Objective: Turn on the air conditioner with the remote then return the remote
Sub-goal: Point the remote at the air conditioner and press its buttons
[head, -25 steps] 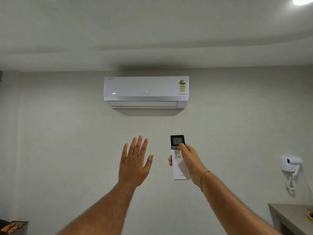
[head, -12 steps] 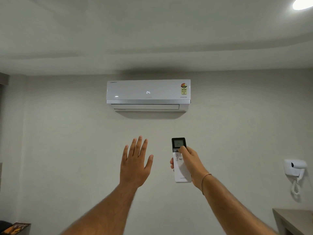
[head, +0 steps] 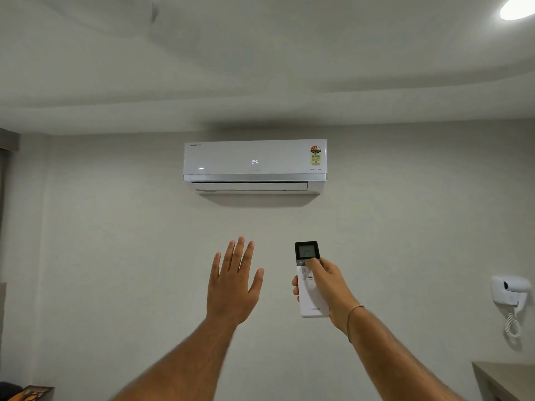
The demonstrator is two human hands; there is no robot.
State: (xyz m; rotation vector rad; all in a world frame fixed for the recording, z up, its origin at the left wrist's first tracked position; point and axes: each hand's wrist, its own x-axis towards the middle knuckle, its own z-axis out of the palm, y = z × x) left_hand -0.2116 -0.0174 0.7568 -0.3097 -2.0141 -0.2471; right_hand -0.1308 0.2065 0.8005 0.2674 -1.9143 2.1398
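Note:
A white air conditioner (head: 254, 166) hangs high on the wall, its front panel showing a lit "24" and its flap nearly flat. My right hand (head: 327, 287) grips a white remote (head: 309, 296) with a dark screen at its top, pointed up at the unit, thumb resting just below the screen. My left hand (head: 233, 285) is raised beside it, palm to the wall, fingers spread and holding nothing.
A white wall-mounted hair dryer (head: 511, 293) with a coiled cord hangs at the right. Below it shows a grey table corner (head: 503, 377). A ceiling light (head: 516, 8) glows top right. A printed item (head: 34, 392) lies bottom left.
The "24" display on the air conditioner has lit up since one second ago. Both hands have stayed nearly in place; the view has tilted slightly.

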